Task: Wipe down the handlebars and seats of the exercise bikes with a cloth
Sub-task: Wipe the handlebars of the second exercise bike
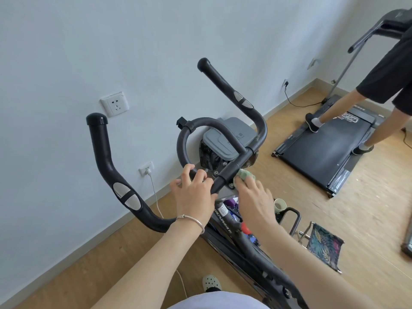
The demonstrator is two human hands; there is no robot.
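Green cloth point(244, 175): bunched, gripped in right hand point(253, 197), pressed against centre bar of handlebars point(234, 169). Left hand point(194, 194): at cloth's 9 o'clock, fingers curled round handlebars' loop. Treadmill point(323, 152), person walking, at 2 o'clock. Paper cup point(280, 205), 5 o'clock.
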